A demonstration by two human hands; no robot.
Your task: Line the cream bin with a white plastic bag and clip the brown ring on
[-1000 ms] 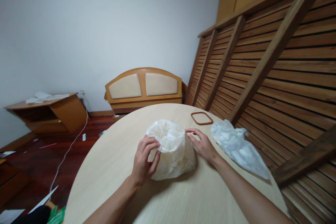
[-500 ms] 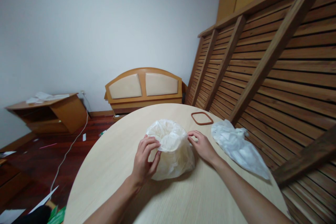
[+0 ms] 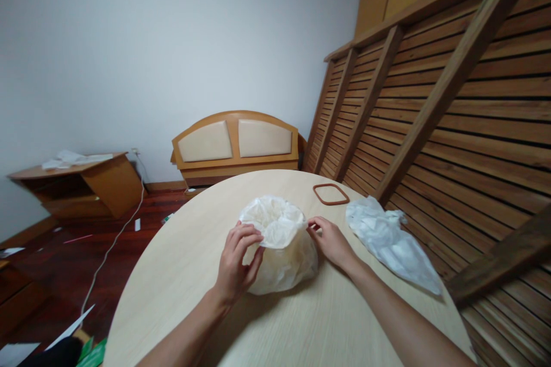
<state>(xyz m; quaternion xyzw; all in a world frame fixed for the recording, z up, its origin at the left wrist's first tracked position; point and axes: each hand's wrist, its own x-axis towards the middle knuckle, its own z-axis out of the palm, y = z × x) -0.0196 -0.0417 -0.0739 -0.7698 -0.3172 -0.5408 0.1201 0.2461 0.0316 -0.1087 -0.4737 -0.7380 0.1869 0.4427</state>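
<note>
A white translucent plastic bag (image 3: 282, 266) stands on the round table, its top folded in or over a round opening. It seems to cover a bin-shaped container, whose body I cannot make out through the plastic. My left hand (image 3: 241, 255) is closed at the near left of the opening, fingers on top and thumb below, gripping the bag's edge. On the right side of the rim, my right hand (image 3: 329, 238) pinches the bag's edge between thumb and fingertips. Beyond it lies a brown rounded-square ring (image 3: 330, 194), flat on the table.
The pale wooden table (image 3: 185, 275) carries a second, crumpled white plastic bag (image 3: 391, 243) near its right edge. A slatted wooden frame (image 3: 430, 126) leans close on the right. A padded headboard (image 3: 235, 140) stands behind, and a low cabinet (image 3: 103, 183) with papers is at left.
Almost nothing differs. The right fingers have shifted slightly at the bag's right edge, and the bag's right side has drawn in a little.
</note>
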